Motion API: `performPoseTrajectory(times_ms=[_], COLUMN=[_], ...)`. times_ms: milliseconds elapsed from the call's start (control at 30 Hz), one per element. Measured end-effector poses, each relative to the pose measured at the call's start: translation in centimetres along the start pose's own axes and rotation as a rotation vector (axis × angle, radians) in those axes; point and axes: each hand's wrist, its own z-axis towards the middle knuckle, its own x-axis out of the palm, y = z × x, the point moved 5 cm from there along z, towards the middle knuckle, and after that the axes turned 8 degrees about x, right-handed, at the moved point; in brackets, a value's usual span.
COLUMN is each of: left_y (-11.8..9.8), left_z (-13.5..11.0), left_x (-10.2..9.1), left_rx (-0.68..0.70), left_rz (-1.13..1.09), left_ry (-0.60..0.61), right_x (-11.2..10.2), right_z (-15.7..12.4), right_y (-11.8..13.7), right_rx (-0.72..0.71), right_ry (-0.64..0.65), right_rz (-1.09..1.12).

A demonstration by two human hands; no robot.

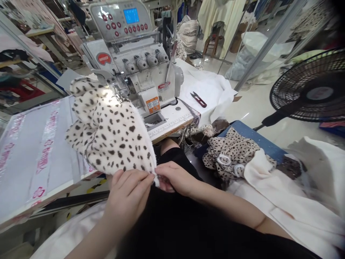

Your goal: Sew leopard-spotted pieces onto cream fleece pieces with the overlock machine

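Observation:
A cream fleece piece with dark spots drapes from the overlock sewing machine down toward my lap. My left hand pinches its lower edge with fingers closed. My right hand grips the same lower corner from the right, fingers curled on the fabric. Both hands meet at the corner, just below the table's front edge.
Red thread snips lie on white cloth right of the machine. A pile of spotted and cream fabric pieces sits at my right on a blue bin. A black floor fan stands far right. The white table surface extends left.

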Motion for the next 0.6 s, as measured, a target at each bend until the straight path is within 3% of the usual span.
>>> performPoseTrajectory(times_ms=[100, 267, 400, 500, 533, 600], left_y=[-0.2, -0.2, -0.1, -0.1, 0.0, 0.1], left_z=[-0.1, 0.0, 0.0, -0.1, -0.2, -0.3], left_x=[0.0, 0.0, -0.1, -0.3, -0.4, -0.6], left_rx=[-0.007, 0.006, 0.030, 0.057, 0.063, 0.067], left_rz=[0.017, 0.006, 0.000, -0.023, -0.038, -0.064], left_ry=[0.000, -0.007, -0.015, -0.040, -0.054, -0.076], right_x=[0.2, 0.5, 0.5, 0.4, 0.2, -0.2], right_z=[0.0, -0.3, -0.4, -0.9, -1.2, -2.3], right_y=[-0.1, -0.1, 0.0, 0.3, 0.8, 2.8], right_rx=[0.094, 0.193, 0.197, 0.118, 0.015, -0.339], right_ry=[0.069, 0.291, 0.325, 0.229, 0.125, -0.170], right_rz=[0.087, 0.160, 0.130, -0.100, -0.243, -0.578])
